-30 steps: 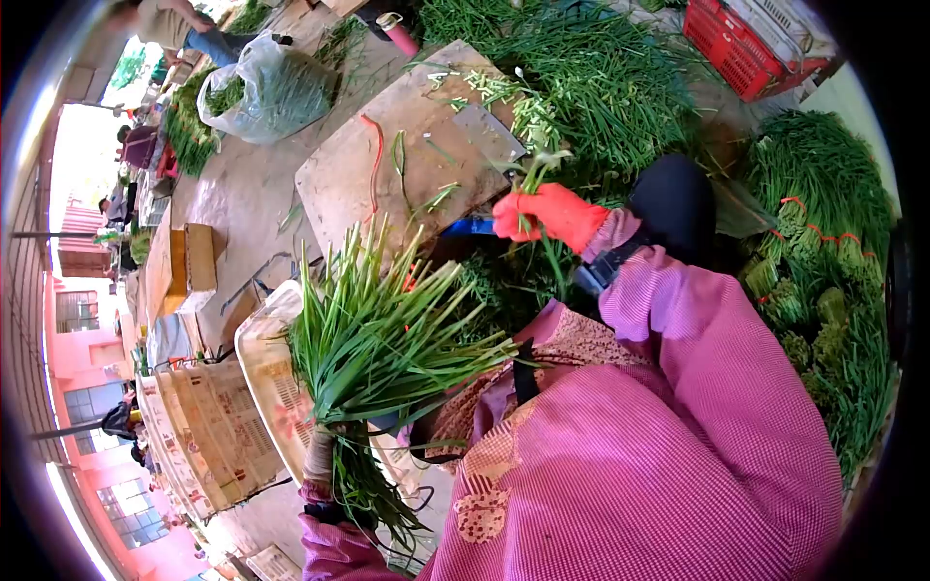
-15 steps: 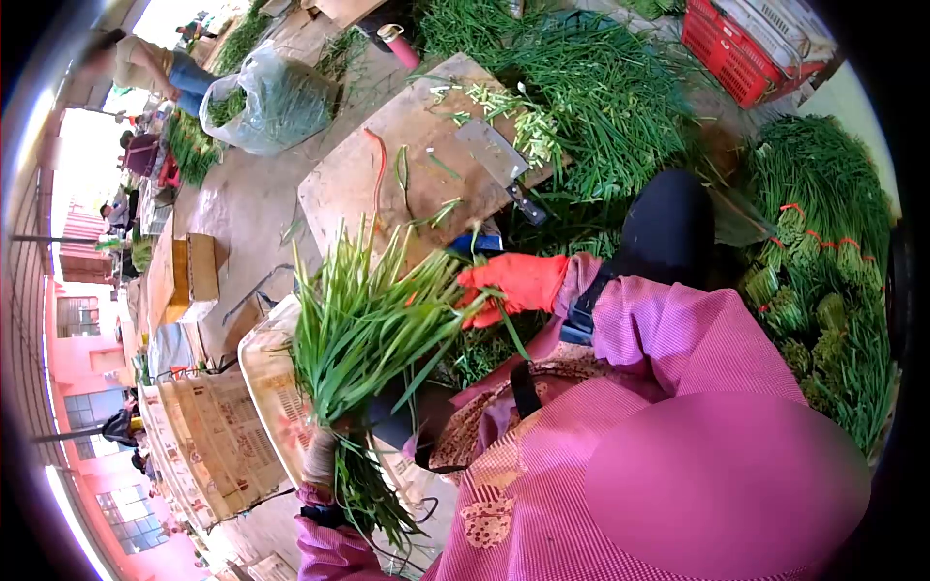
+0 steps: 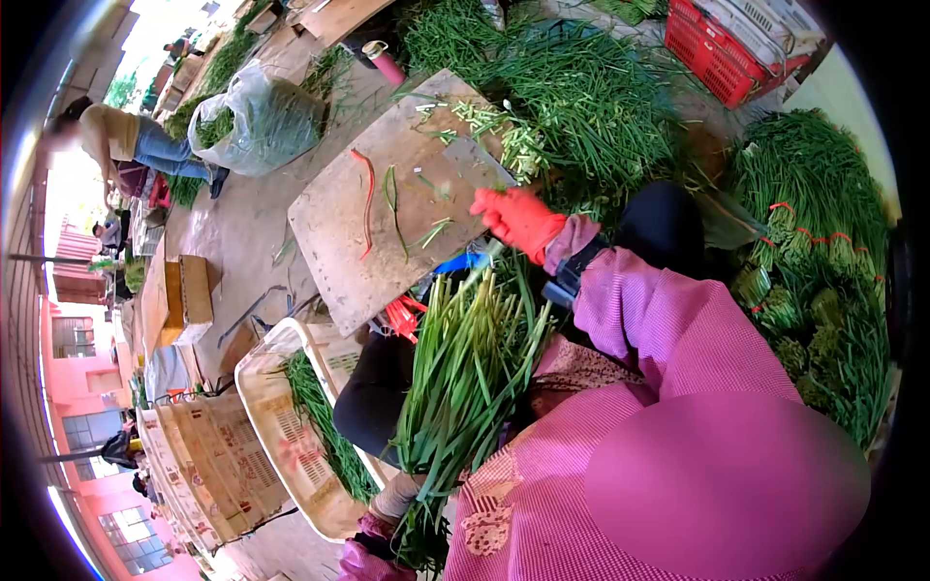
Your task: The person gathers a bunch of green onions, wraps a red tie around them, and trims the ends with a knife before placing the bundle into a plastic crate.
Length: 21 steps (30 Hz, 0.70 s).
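My left hand (image 3: 395,497), in a pale glove, is closed around the leafy end of a bunch of garlic chives (image 3: 465,358). The pale stem ends point up toward the cutting board (image 3: 329,232), over my lap. My right hand (image 3: 520,223), in a red-orange glove, lies with curled fingers over the cleaver's handle at the board's right edge. The handle is hidden under the glove, while the cleaver blade (image 3: 477,161) lies flat on the board. Cut pale stem ends (image 3: 518,150) are scattered beside the blade. A red strip (image 3: 364,198) lies on the board.
A white plastic basket (image 3: 291,339) with greens stands at my left. Loose greens (image 3: 591,97) are heaped beyond the board, and tied bundles (image 3: 814,232) are piled at right. Behind are a red crate (image 3: 707,53), a pink bottle (image 3: 385,64), a plastic bag (image 3: 266,121) and a person (image 3: 126,140).
The chive bunch has swung right and down toward my lap, its stems now gathered upright. My right hand has left the bunch and moved up onto the cleaver handle. The person behind has straightened somewhat.
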{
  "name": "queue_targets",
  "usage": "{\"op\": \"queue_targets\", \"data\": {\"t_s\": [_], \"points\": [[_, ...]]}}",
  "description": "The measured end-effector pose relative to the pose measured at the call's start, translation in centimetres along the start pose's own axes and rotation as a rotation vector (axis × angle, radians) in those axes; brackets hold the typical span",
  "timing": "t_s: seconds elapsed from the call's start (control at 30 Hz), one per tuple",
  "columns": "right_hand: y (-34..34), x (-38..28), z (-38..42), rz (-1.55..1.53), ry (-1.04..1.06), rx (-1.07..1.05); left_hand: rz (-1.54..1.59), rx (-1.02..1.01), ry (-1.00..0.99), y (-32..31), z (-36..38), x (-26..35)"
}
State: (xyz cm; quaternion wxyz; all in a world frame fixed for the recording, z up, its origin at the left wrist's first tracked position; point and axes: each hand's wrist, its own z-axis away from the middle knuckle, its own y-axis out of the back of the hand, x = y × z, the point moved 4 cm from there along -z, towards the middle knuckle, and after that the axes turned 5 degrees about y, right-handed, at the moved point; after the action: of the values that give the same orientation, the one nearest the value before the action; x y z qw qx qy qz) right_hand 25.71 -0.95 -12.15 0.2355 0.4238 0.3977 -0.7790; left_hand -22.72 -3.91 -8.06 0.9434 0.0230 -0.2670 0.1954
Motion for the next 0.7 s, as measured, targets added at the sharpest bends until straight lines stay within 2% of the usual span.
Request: {"op": "queue_targets", "data": {"t_s": [0.07, 0.1, 0.17, 0.2, 0.23, 0.3, 0.33, 0.37, 0.43, 0.47, 0.53, 0.57, 0.7], "points": [[1.3, -2.8, 0.9, 0.162, 0.162, 0.106, -0.022, 0.014, -0.006, 0.1, -0.4, -0.3], [1.0, -4.3, 1.8, 0.163, 0.161, 0.103, -0.026, 0.022, -0.007, 0.1, -0.5, -0.4], [0.1, -6.1, 3.7, 0.379, 0.112, 0.0, -0.034, 0.032, -0.012, 0.1, -0.8, -0.4], [-0.4, -5.7, 3.8, 0.446, 0.218, -0.013, -0.043, 0.04, -0.016, 0.3, -0.9, -0.3], [-0.6, -5.3, 3.8, 0.447, 0.221, -0.012, -0.049, 0.043, -0.016, 0.3, -1.0, -0.3], [-2.6, -6.4, 4.7, 1.056, 0.502, -0.123, -0.063, 0.047, -0.021, 0.3, -1.0, -0.3], [-3.7, -6.8, 5.7, 1.351, 0.479, -0.172, -0.066, 0.049, -0.021, 0.4, -1.0, -0.3], [-4.6, -5.5, 5.6, 1.413, 0.549, -0.345, -0.072, 0.055, -0.022, 0.5, -1.0, -0.3], [-6.2, -3.2, 6.7, 1.391, 0.9, -0.568, -0.087, 0.064, -0.023, 0.6, -1.1, -0.3], [-6.3, -2.2, 6.7, 1.391, 0.901, -0.565, -0.087, 0.067, -0.023, 0.8, -0.7, -0.2], [-6.7, -0.8, 7.3, 1.593, 1.201, -0.547, -0.102, 0.083, -0.033, 1.1, -0.7, -0.6], [-6.3, -0.5, 6.6, 1.595, 1.198, -0.545, -0.101, 0.088, -0.037, 1.1, -0.8, -0.6], [-1.3, -4.5, 1.7, 1.68, 0.843, -0.12, -0.111, 0.115, -0.051, 1.5, -0.7, -1.4]]}}
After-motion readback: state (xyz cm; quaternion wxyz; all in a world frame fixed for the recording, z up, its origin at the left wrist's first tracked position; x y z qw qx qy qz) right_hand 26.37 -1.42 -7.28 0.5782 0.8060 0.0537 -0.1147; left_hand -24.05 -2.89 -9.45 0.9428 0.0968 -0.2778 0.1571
